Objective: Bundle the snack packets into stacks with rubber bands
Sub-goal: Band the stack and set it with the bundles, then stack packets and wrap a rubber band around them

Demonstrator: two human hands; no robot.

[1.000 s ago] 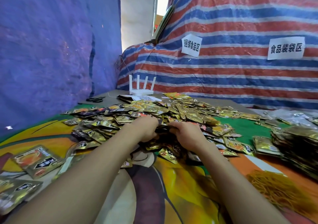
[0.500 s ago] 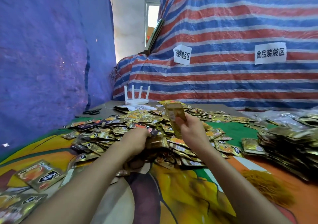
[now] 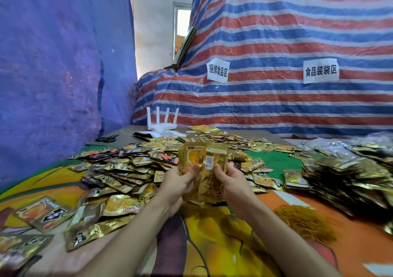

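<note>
Two hands, left and right, gripping packets

Single head-worn wide-angle view, forward and down, close over the snack packets

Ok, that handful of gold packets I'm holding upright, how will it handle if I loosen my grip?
Probably slippery: the held packets are glossy foil and sit fanned and uneven between the left hand and right hand. Likely light and a bit floppy, being thin flat sachets. Loosened, they would probably slide apart.
</note>
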